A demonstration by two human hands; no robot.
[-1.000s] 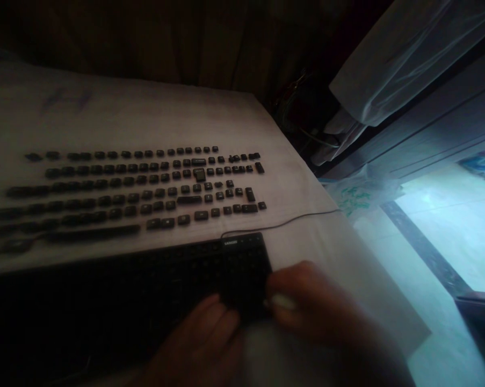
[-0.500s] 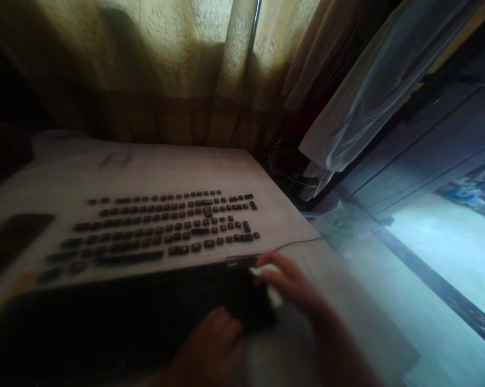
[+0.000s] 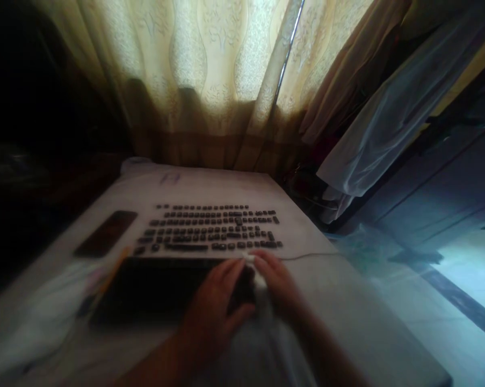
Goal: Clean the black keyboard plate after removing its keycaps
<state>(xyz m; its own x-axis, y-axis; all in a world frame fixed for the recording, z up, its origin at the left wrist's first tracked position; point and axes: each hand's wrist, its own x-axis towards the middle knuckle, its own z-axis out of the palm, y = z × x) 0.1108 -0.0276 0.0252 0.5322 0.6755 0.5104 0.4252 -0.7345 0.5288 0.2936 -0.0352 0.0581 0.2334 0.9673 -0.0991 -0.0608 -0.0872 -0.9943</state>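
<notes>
The black keyboard (image 3: 153, 285), seemingly without its keycaps, lies on the white-covered table. My left hand (image 3: 214, 301) grips its right part, fingers reaching towards the far edge and thumb apart near the close side. In my right hand (image 3: 276, 282) is a white cloth (image 3: 260, 279), pressed at the keyboard's right end; it may be a tissue, as blur hides its weave. The fingertips of both hands almost meet at the far right corner. Beyond the keyboard, loose black keycaps (image 3: 210, 221) are laid out in rows. A thin cable (image 3: 306, 255) runs off to the right.
A dark phone (image 3: 106, 233) lies left of the keycaps. Beside the keyboard's left end is a yellow-orange strip (image 3: 115, 269), with pale crumpled material (image 3: 36, 306) nearby. Curtains (image 3: 222, 70) hang behind the table, and white clothing (image 3: 367, 145) hangs at right above the tiled floor.
The camera view has shifted, showing more of the table's left side. My left hand has opened from a curled shape and moved to the keyboard's far right part, near my right hand.
</notes>
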